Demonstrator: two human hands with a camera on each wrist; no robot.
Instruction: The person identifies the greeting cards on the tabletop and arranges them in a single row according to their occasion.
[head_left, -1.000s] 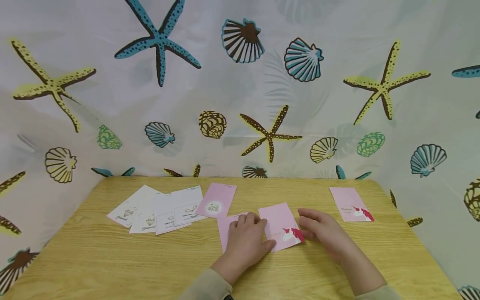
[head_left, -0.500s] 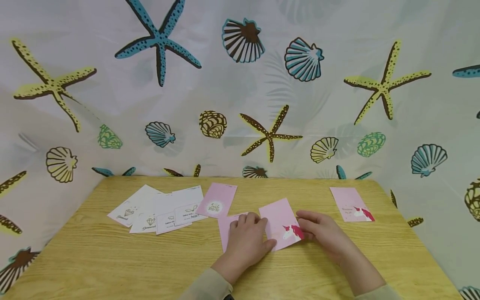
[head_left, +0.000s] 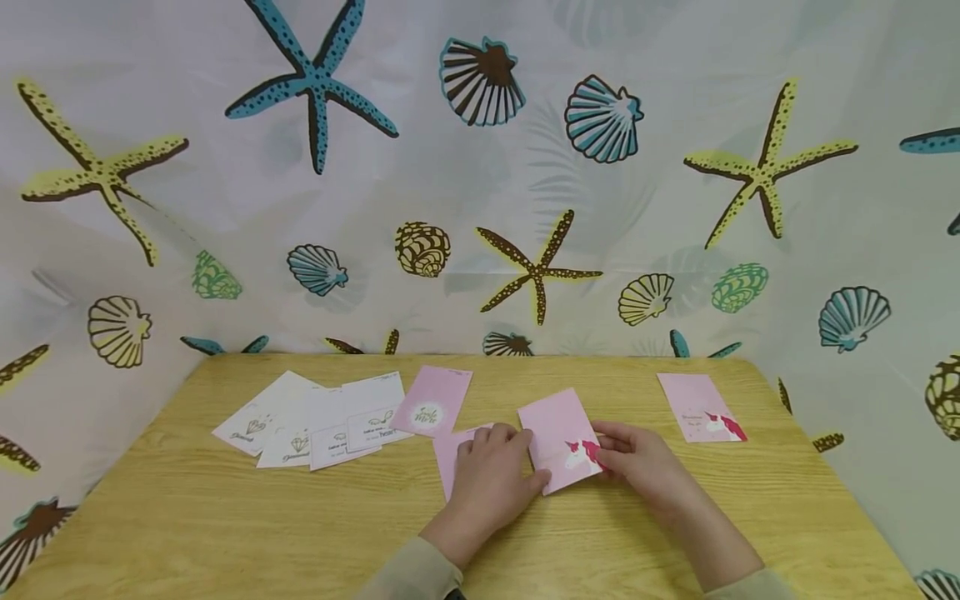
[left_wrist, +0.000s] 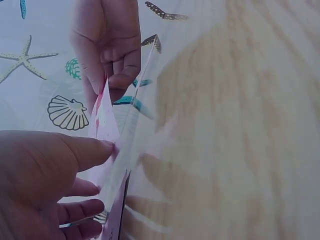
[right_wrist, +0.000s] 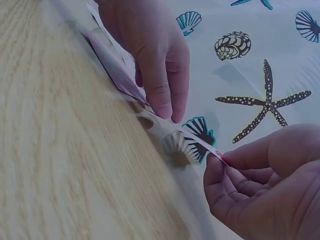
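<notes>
A pink card with a white, red-maned unicorn (head_left: 557, 427) lies between both hands. My right hand (head_left: 641, 462) pinches its right edge between thumb and fingers. In the right wrist view this edge (right_wrist: 214, 151) is raised off the table. My left hand (head_left: 491, 467) rests at the card's left side, its thumb touching the lower left corner. Beneath the left hand's fingers is another pink card (head_left: 444, 457), mostly hidden. The left wrist view shows the thumb (left_wrist: 95, 151) against the upright-looking pink card (left_wrist: 106, 120), with the other fingers loosely spread below.
Several white cards (head_left: 288, 404) overlap on the left of the wooden table (head_left: 300, 533). A pink card with gold lettering (head_left: 442, 387) lies beside them. Another unicorn card (head_left: 697, 404) is at the back right. A shell-printed cloth (head_left: 480, 183) hangs behind.
My right hand has closed on the unicorn card's right edge and moved slightly left, lifting and tilting the card. The left hand has stayed in place.
</notes>
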